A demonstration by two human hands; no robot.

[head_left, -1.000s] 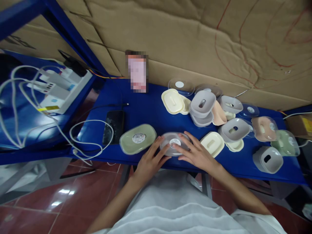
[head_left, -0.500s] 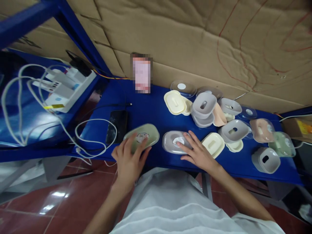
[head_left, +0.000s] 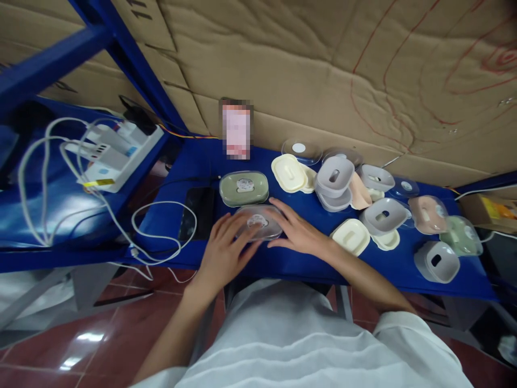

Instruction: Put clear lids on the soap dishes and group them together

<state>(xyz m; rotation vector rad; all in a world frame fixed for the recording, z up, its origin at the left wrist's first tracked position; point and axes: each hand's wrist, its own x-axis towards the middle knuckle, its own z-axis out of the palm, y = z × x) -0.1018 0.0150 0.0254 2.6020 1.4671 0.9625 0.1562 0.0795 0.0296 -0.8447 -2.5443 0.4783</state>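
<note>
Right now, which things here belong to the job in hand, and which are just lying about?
Likely the job:
gray lidded box, between left hand and right hand
green lidded box, just behind it
cream piece, farther right
slotted gray piece, farther right

Apparently lying about:
black phone
power strip

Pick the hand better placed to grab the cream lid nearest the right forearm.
Right hand, probably: its forearm runs beside the cream lid; the left hand is farther away, fingers over the gray lidded container.

The head-worn camera looks forward and down at the nearby blue table [head_left: 398, 269].
</note>
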